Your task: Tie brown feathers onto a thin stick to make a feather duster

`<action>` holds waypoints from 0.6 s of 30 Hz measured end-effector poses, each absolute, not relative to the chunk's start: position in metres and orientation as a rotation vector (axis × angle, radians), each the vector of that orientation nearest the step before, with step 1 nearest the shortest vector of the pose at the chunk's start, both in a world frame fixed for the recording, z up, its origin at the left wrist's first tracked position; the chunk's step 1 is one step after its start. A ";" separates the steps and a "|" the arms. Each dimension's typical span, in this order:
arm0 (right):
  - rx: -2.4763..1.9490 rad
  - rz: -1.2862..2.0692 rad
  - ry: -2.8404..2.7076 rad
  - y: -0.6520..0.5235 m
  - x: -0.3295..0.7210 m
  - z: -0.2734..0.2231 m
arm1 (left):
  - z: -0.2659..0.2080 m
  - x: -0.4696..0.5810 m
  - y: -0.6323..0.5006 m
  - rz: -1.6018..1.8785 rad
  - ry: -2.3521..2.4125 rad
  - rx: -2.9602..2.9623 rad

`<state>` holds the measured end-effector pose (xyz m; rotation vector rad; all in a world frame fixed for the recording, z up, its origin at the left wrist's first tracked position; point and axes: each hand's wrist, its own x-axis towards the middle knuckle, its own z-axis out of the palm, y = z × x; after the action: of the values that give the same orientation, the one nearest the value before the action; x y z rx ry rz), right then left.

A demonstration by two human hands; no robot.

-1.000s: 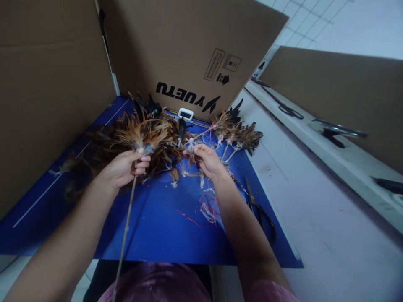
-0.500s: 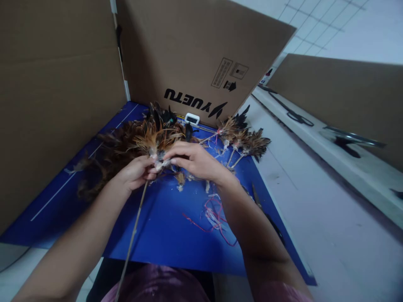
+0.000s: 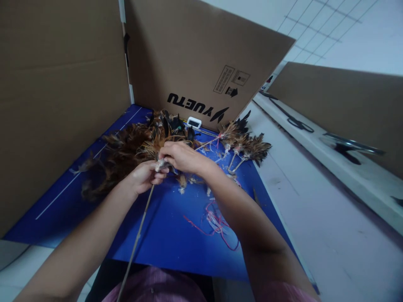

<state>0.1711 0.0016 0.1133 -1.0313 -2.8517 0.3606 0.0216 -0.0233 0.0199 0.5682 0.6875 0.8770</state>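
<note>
My left hand [image 3: 147, 176] is closed round the top of a thin stick [image 3: 138, 235] and the pale, fluffy base of a feather bunch [image 3: 160, 165]. The stick slants down toward my lap. My right hand [image 3: 178, 156] pinches at the same bunch from above, its fingertips touching the feather bases beside my left fingers. Brown and orange feathers [image 3: 154, 144] fan out just beyond both hands. A large heap of brown feathers [image 3: 121, 155] lies to the left on the blue mat [image 3: 176, 235]. My fingers partly hide where feathers and stick meet.
Feather bunches on short sticks [image 3: 248, 144] lie at the mat's right edge. Tangled pink string [image 3: 217, 222] rests near my right forearm. A small white-framed device [image 3: 194, 122] stands by the cardboard wall [image 3: 195, 54]. Scissors [image 3: 300, 124] lie on the ledge at right.
My right hand has moved slightly left, closer to my left hand, and its fingers have closed in on the feather bunch. The view has shifted a little.
</note>
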 end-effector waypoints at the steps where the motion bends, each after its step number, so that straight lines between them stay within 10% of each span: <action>1: -1.036 0.355 -2.855 0.002 0.171 0.114 | 0.021 0.022 -0.023 0.872 0.686 0.560; 18: -1.235 0.112 -3.058 -0.009 0.155 0.140 | 0.029 0.023 -0.027 0.774 0.605 0.507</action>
<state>0.1555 -0.0090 0.1396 -1.2350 -3.0582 0.1123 0.0226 -0.0269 0.0293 0.5071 0.6046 0.7737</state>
